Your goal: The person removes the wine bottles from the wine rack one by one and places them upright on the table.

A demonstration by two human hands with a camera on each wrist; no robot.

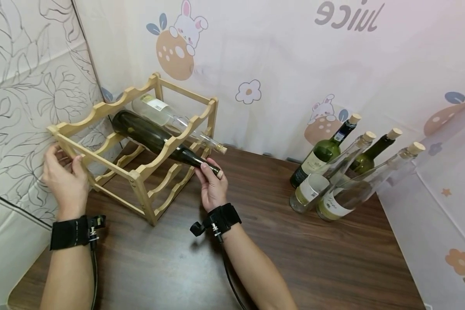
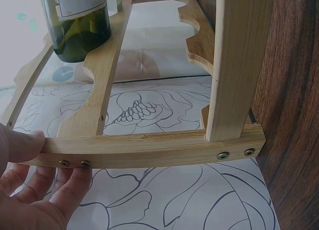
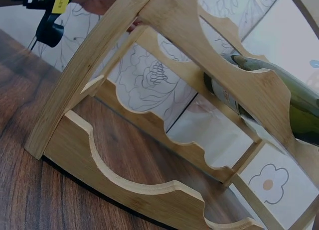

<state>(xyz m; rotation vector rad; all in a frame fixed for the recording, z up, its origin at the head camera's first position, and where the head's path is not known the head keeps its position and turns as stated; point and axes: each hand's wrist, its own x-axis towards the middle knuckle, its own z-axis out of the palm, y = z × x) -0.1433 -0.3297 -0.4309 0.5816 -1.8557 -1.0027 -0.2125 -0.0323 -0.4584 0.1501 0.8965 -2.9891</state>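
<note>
A pale wooden wine rack point(image 1: 142, 196) stands at the left of the table. My left hand point(image 1: 66, 178) grips its left upright; in the left wrist view, thumb and fingers lie on either side of that wooden post point(image 2: 149, 150). A dark green wine bottle point(image 1: 145, 131) lies on the rack's upper tier, neck towards me. At its mouth my right hand point(image 1: 213, 187) holds the neck between thumb and fingers. Behind it on the same tier rests a clear corked bottle point(image 1: 160, 114). The right wrist view shows the green bottle point(image 3: 305, 110) but not the right hand's fingers.
Several corked bottles stand upright at the right of the dark wooden table point(image 1: 263, 241), among them a green one point(image 1: 325, 150) and a clear one point(image 1: 311, 189). A patterned cloth point(image 1: 263, 51) hangs behind, and another point(image 1: 26, 107) is beside the rack. Black cables run from both wrist straps.
</note>
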